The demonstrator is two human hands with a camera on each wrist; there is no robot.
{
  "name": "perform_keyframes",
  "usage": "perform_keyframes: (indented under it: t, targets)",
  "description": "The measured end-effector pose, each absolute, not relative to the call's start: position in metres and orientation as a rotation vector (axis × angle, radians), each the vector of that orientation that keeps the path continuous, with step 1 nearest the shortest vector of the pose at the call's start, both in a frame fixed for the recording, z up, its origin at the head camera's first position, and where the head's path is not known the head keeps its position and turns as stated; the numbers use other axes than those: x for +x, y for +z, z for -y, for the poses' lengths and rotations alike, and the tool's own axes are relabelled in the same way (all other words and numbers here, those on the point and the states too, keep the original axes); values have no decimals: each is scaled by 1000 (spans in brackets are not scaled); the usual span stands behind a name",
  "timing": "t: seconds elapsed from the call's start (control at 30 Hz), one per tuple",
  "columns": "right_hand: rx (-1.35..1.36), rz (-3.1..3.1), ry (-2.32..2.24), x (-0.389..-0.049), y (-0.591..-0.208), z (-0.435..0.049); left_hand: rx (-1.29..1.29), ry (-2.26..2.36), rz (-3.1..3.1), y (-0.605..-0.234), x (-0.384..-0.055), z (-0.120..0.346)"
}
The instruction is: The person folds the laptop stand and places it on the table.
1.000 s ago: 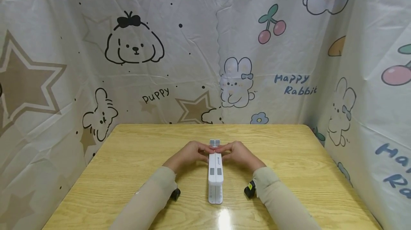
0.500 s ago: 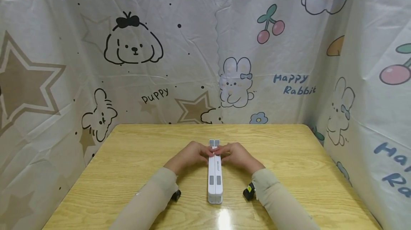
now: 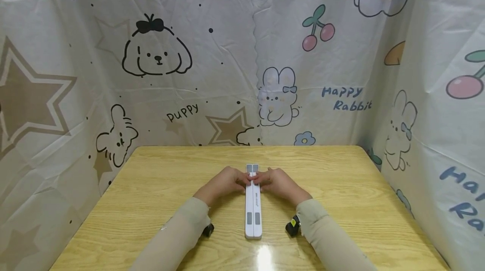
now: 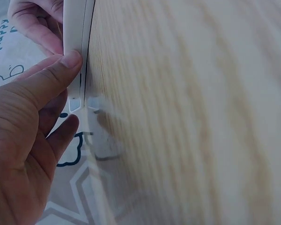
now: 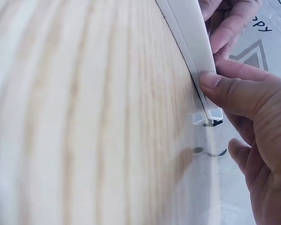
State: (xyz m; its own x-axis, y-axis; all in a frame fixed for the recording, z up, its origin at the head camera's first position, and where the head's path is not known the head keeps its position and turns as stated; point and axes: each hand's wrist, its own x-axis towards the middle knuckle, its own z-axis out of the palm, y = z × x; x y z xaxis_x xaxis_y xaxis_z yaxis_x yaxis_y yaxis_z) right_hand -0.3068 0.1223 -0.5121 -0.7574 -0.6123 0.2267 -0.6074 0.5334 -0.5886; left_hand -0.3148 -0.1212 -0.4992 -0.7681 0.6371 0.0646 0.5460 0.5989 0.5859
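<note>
A white folding laptop stand [image 3: 253, 203] with grey pads lies flat and folded on the table, its length running away from me. My left hand [image 3: 227, 180] pinches its left side near the far end. On the opposite side, my right hand [image 3: 279, 182] pinches it at about the same spot. In the left wrist view, the thumb of the left hand [image 4: 33, 108] presses the white side of the stand [image 4: 74, 28]. The right wrist view has the right hand's [image 5: 262, 108] thumb on the stand's [image 5: 192, 37] near side, with forefinger behind.
The wood-grain table [image 3: 159, 187] ends at a back edge just beyond the stand. A patterned curtain [image 3: 212, 73] hangs behind and along both sides. A black wrist camera [image 3: 293, 225] sits below the right sleeve, another [image 3: 208, 229] below the left.
The near end of the stand's raised upper part has come down, so the stand now lies flat. Both hands have stayed near the far end, fingers on the stand.
</note>
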Motion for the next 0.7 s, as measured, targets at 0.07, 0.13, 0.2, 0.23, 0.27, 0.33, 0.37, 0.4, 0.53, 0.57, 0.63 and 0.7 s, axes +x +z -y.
perform_keyframes:
  t: [0.07, 0.13, 0.2, 0.23, 0.27, 0.33, 0.37, 0.4, 0.53, 0.57, 0.63, 0.7]
  targets:
    - [-1088, -2741, -1048, -307, -512, -122, 989, 907, -2670, -498, -315, 121]
    - [-1086, -2744, -1025, -307, -511, -123, 980, 910, -2669, -498, -314, 121]
    - [-1097, -2748, -999, -307, -511, -123, 973, 912, -2660, -497, -312, 121]
    - [-1109, -2755, -974, -307, -511, -123, 972, 915, -2654, -497, -312, 120]
    - [-1116, -2759, -956, -307, -510, -123, 972, 919, -2647, -497, -311, 120]
    - [-1139, -2766, -933, -305, -509, -123, 970, 916, -2638, -497, -310, 120]
    - [-1146, -2765, -928, -305, -509, -123, 969, 910, -2636, -497, -310, 120]
    - [-1158, -2762, -925, -304, -508, -123, 968, 900, -2639, -497, -310, 119]
    - [-1189, -2760, -892, -302, -505, -121, 944, 849, -2651, -497, -310, 120]
    - [-1190, -2767, -873, -301, -504, -121, 940, 837, -2654, -496, -310, 120]
    - [-1198, -2785, -824, -300, -502, -120, 945, 817, -2662, -495, -310, 120]
    - [-1204, -2801, -782, -299, -500, -119, 960, 795, -2678, -494, -309, 119]
